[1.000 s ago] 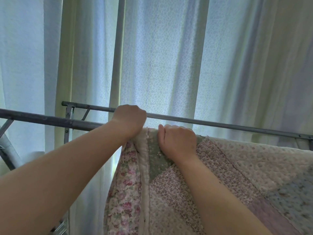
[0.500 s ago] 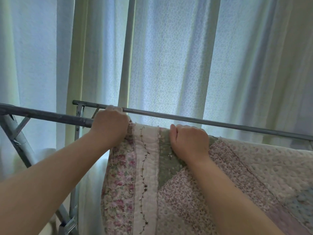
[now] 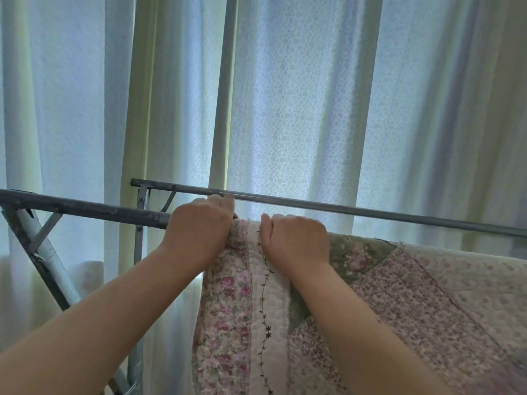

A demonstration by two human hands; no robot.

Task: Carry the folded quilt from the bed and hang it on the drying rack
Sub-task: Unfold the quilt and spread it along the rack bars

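Note:
A pink, green and cream floral patchwork quilt point(image 3: 413, 303) hangs over the near bar of the grey metal drying rack point(image 3: 85, 208) and falls toward me. My left hand point(image 3: 199, 229) grips the quilt's left edge at the top of the bar, fingers curled over it. Just to its right, my right hand point(image 3: 296, 240) grips the quilt's top fold, fingers hooked over the far side. The bar beneath the quilt is hidden.
A second thin rack bar point(image 3: 370, 210) runs behind the hands, left to right. The rack's slanted legs point(image 3: 42, 252) stand at the left. Pale sheer curtains point(image 3: 285, 95) hang close behind the rack.
My left hand slid the quilt's edge leftward along the bar, spreading the fabric, then the two hands came closer together again. The view shifted slightly to the left.

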